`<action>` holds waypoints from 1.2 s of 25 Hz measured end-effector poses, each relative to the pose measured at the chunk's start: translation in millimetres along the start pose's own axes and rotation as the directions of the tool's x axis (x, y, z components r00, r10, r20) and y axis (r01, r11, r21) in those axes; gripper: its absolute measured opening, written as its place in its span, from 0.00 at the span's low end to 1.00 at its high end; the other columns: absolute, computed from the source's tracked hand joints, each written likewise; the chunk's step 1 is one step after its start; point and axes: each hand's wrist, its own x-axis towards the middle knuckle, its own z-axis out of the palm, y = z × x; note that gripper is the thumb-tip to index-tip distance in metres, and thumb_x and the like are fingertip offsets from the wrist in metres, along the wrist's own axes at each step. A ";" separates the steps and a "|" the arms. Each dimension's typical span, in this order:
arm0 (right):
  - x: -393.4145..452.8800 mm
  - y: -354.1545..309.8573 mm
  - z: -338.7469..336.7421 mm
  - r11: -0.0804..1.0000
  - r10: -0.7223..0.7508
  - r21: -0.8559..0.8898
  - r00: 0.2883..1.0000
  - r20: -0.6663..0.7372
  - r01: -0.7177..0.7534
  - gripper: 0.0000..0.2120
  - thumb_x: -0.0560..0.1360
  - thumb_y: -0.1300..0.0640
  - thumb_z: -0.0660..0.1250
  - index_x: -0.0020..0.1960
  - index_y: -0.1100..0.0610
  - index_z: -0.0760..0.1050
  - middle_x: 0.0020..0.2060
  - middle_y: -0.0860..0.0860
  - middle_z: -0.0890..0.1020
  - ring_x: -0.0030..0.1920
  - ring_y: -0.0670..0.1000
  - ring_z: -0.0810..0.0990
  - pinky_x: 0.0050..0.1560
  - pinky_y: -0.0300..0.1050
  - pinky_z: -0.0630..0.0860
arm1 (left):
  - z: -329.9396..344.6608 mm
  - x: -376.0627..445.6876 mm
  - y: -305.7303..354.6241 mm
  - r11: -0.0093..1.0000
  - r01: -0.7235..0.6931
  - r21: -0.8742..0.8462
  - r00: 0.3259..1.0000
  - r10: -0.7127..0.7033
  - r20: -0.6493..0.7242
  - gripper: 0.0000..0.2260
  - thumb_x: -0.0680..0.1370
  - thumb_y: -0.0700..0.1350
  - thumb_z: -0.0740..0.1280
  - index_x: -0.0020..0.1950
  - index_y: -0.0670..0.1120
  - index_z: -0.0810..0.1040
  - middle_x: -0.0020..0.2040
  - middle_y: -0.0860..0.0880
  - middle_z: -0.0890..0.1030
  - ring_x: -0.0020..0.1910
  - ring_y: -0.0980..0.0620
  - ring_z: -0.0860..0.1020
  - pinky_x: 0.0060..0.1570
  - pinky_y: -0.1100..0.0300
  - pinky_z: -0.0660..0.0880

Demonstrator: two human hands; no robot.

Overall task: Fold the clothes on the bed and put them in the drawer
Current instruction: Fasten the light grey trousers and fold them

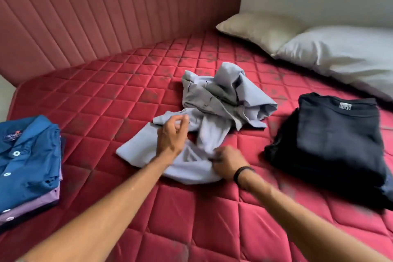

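Note:
A crumpled light grey-blue button shirt lies in a heap in the middle of the red quilted mattress. My left hand hovers over the shirt's near left part with its fingers loosely curled; whether it pinches any cloth is unclear. My right hand, with a black band at the wrist, grips a bunch of the shirt's fabric at the near edge. A folded stack with a blue shirt on top and a purple one under it sits at the left. Folded black clothes are stacked at the right.
Two pillows, one beige and one white, lie at the far right by the wall. A padded red headboard runs along the back. No drawer is in view.

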 end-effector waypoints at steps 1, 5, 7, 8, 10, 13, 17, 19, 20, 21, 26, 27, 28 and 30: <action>-24.2 -18.8 19.0 0.992 -0.126 -0.013 0.983 0.132 0.129 0.06 0.69 0.53 0.66 0.37 0.54 0.76 0.39 0.56 0.83 0.46 0.59 0.83 0.39 0.44 0.71 | -1.7 5.7 4.1 0.999 0.028 -0.046 1.000 -0.028 0.014 0.22 0.76 0.71 0.59 0.54 0.56 0.80 0.46 0.50 0.86 0.48 0.47 0.85 0.55 0.46 0.80; -141.3 -74.4 81.5 0.921 -0.388 0.221 0.696 0.604 0.322 0.13 0.77 0.58 0.69 0.60 0.57 0.81 0.54 0.56 0.81 0.50 0.48 0.70 0.51 0.41 0.65 | 8.7 -18.2 12.7 0.967 0.098 0.234 0.980 -0.135 0.148 0.40 0.72 0.68 0.72 0.76 0.49 0.62 0.71 0.42 0.73 0.70 0.39 0.73 0.66 0.49 0.71; -169.0 -70.6 81.5 0.917 -0.394 0.299 0.719 0.573 0.265 0.14 0.75 0.50 0.72 0.60 0.51 0.82 0.57 0.52 0.83 0.50 0.45 0.73 0.52 0.41 0.69 | 3.1 -40.3 3.7 0.932 0.079 0.353 0.987 -0.122 0.101 0.33 0.74 0.59 0.73 0.72 0.49 0.61 0.67 0.39 0.75 0.65 0.35 0.75 0.59 0.48 0.72; -171.6 -63.8 74.6 0.907 -0.360 0.368 0.827 0.431 0.203 0.16 0.71 0.41 0.74 0.53 0.49 0.82 0.51 0.47 0.85 0.46 0.41 0.77 0.50 0.41 0.74 | -2.7 -47.0 0.8 0.927 0.114 0.358 0.986 -0.148 0.070 0.30 0.76 0.56 0.70 0.72 0.49 0.62 0.66 0.38 0.76 0.64 0.34 0.75 0.59 0.48 0.72; -169.5 -49.7 55.3 0.889 -0.082 0.443 0.991 -0.101 0.119 0.26 0.62 0.29 0.75 0.47 0.49 0.79 0.41 0.43 0.84 0.41 0.40 0.80 0.45 0.45 0.78 | -18.4 -57.3 -1.9 0.918 0.290 0.272 0.949 -0.313 0.046 0.28 0.78 0.55 0.63 0.75 0.45 0.66 0.68 0.37 0.76 0.66 0.34 0.75 0.64 0.48 0.72; -162.9 -63.6 26.5 0.912 -0.083 0.323 0.883 -0.461 0.254 0.43 0.57 0.26 0.73 0.65 0.46 0.71 0.57 0.45 0.76 0.58 0.47 0.75 0.58 0.48 0.75 | -59.2 -83.2 11.4 0.855 0.510 -0.096 0.848 -0.481 0.225 0.31 0.72 0.58 0.55 0.67 0.41 0.78 0.61 0.39 0.83 0.60 0.38 0.81 0.59 0.44 0.79; -164.8 -133.4 -1.7 0.941 -0.326 -0.210 0.873 -0.362 0.265 0.33 0.68 0.35 0.66 0.70 0.46 0.67 0.62 0.50 0.75 0.63 0.58 0.74 0.58 0.54 0.72 | -124.0 -127.9 73.4 0.736 0.568 -0.368 0.815 -0.445 0.370 0.18 0.80 0.49 0.53 0.44 0.44 0.79 0.35 0.41 0.82 0.39 0.42 0.80 0.50 0.46 0.77; -169.3 -163.8 -23.7 0.893 -0.446 -0.164 0.783 -0.434 0.418 0.18 0.72 0.44 0.53 0.52 0.53 0.74 0.48 0.55 0.83 0.52 0.64 0.81 0.44 0.53 0.73 | -161.0 -155.9 104.2 0.788 0.483 -0.382 0.872 -0.395 0.288 0.18 0.75 0.57 0.57 0.43 0.45 0.78 0.37 0.42 0.82 0.36 0.45 0.77 0.49 0.50 0.73; -171.8 -174.4 -42.3 0.850 -0.498 -0.081 0.742 -0.448 0.521 0.17 0.69 0.48 0.51 0.46 0.55 0.75 0.42 0.56 0.84 0.47 0.65 0.82 0.40 0.54 0.74 | -174.9 -164.9 112.2 0.863 0.379 -0.334 0.924 -0.332 0.192 0.25 0.71 0.64 0.61 0.51 0.44 0.79 0.47 0.41 0.83 0.43 0.44 0.80 0.52 0.51 0.74; -174.5 -185.7 -66.6 0.796 -0.538 0.014 0.717 -0.444 0.605 0.15 0.67 0.52 0.52 0.42 0.56 0.76 0.38 0.55 0.84 0.43 0.64 0.83 0.39 0.55 0.76 | -195.8 -178.7 121.7 0.952 0.216 -0.219 0.975 -0.220 0.003 0.35 0.69 0.69 0.64 0.65 0.45 0.76 0.62 0.39 0.80 0.56 0.41 0.80 0.61 0.48 0.74; -240.2 -264.2 -222.3 0.545 -0.755 0.305 0.615 -0.227 0.781 0.10 0.66 0.61 0.61 0.35 0.69 0.73 0.33 0.60 0.77 0.34 0.57 0.71 0.36 0.62 0.69 | -309.7 -234.2 210.2 0.785 -0.612 0.095 0.781 0.619 -0.087 0.35 0.71 0.68 0.73 0.73 0.54 0.70 0.70 0.51 0.76 0.72 0.54 0.74 0.72 0.43 0.71; -261.5 -282.1 -253.6 0.529 -0.775 0.294 0.594 -0.216 0.796 0.18 0.69 0.56 0.66 0.37 0.74 0.73 0.34 0.60 0.75 0.36 0.56 0.70 0.37 0.60 0.67 | -321.7 -236.7 237.7 0.788 -0.603 -0.122 0.791 0.611 0.035 0.31 0.73 0.62 0.75 0.72 0.53 0.72 0.67 0.50 0.80 0.68 0.55 0.78 0.70 0.46 0.74; -281.4 -298.7 -285.0 0.534 -0.791 0.249 0.582 -0.191 0.808 0.24 0.72 0.50 0.71 0.39 0.74 0.75 0.35 0.59 0.76 0.37 0.55 0.70 0.37 0.56 0.68 | -331.2 -238.9 265.1 0.770 -0.567 -0.291 0.776 0.618 0.126 0.25 0.76 0.56 0.75 0.70 0.51 0.75 0.64 0.48 0.83 0.64 0.54 0.80 0.68 0.49 0.76; -316.0 -324.4 -345.4 0.561 -0.809 0.059 0.562 -0.173 0.826 0.22 0.74 0.41 0.75 0.35 0.60 0.80 0.32 0.52 0.77 0.36 0.49 0.73 0.37 0.47 0.71 | -347.0 -238.3 307.8 0.767 -0.496 -0.406 0.753 0.613 0.238 0.13 0.78 0.50 0.72 0.61 0.47 0.82 0.58 0.47 0.85 0.56 0.51 0.84 0.59 0.56 0.81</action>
